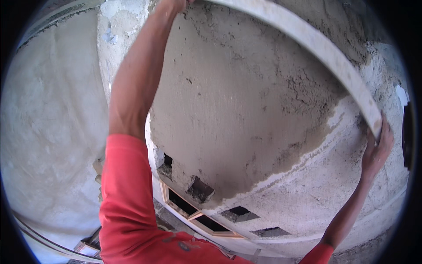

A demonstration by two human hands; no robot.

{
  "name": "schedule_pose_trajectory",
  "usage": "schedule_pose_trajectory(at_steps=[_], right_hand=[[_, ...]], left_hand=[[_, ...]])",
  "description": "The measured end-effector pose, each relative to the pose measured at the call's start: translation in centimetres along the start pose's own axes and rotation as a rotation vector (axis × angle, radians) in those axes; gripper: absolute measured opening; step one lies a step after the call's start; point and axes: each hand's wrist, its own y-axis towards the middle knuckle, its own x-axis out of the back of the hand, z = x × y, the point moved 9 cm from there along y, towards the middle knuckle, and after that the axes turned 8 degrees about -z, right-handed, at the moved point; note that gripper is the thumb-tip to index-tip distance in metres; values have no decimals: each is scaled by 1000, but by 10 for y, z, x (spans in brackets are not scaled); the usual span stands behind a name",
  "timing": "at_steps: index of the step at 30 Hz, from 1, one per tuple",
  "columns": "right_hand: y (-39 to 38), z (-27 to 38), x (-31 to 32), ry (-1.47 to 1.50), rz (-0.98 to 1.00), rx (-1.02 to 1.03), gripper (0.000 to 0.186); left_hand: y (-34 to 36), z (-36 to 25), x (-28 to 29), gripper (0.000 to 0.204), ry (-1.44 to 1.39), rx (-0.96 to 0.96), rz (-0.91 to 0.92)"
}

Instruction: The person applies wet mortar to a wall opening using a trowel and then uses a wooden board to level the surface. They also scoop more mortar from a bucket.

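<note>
A long pale straightedge (pixel 307 37), smeared with mortar, spans the upper right, bent into an arc by the lens. My right hand (pixel 380 145) grips its lower right end, fingers wrapped over the edge. At the top of the picture my left hand (pixel 175 4) is closed by the other end; the picture's edge cuts off most of its fingers. Behind the straightedge lies a wall coat of damp grey-brown plaster (pixel 228 97), smooth at the left and rough and pitted near the straightedge. Lower right of its ragged border the wall surface (pixel 303 193) is paler.
Square holes (pixel 200 189) are cut in the wall low in the picture. A wooden frame (pixel 193 215) with dark openings lies below them. To the left stands another grey wall (pixel 52 105), beside a whitish corner strip (pixel 110 48).
</note>
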Motion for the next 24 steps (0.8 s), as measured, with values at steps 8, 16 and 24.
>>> schedule_pose_trajectory(at_steps=[8,16,24], right_hand=[[9,-10,-7,39,11,-1,49],[-123,-7,69,233,435,-57,60],[-252,13,100,706,974,-252,84]], left_hand=[[35,25,-9,34,-287,192,106],[-85,106,86,31,-244,292,196],[-333,184,230,28,-113,598,-177]])
